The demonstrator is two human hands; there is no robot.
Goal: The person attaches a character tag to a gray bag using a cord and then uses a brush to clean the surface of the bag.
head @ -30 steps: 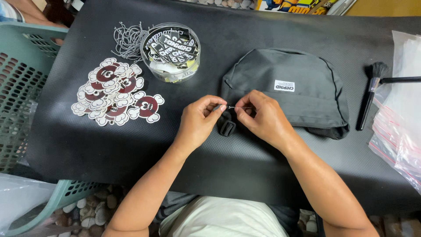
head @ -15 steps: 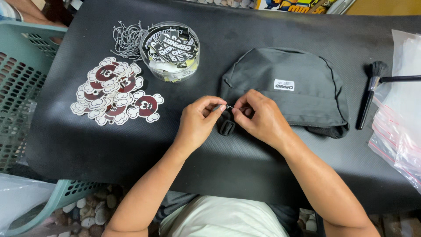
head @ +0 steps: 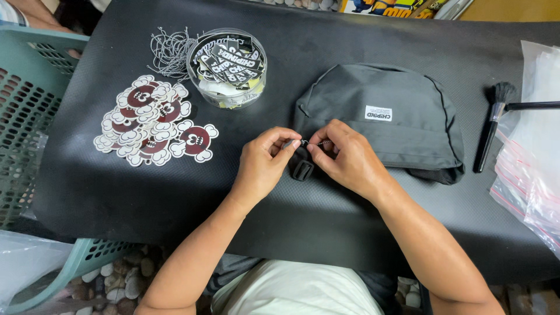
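Both hands pinching a thin chain at the edge of the dark bag

My left hand (head: 263, 164) and right hand (head: 345, 157) met at the fingertips, each grip closed on a fine silver ball chain (head: 314, 142) stretched between them (too small to tell how it was fastened), just above a black plastic buckle (head: 303, 170) at the lower left edge of the dark grey bag (head: 396, 125), which lay flat on the black counter (head: 326, 216). To the left sat a pile of red-and-white die-cut stickers (head: 153, 119); behind them a clear round tub of labels (head: 228, 66) and loose chains (head: 169, 52). A black brush (head: 493, 125) lay to the right, beside clear zip bags (head: 534, 151).
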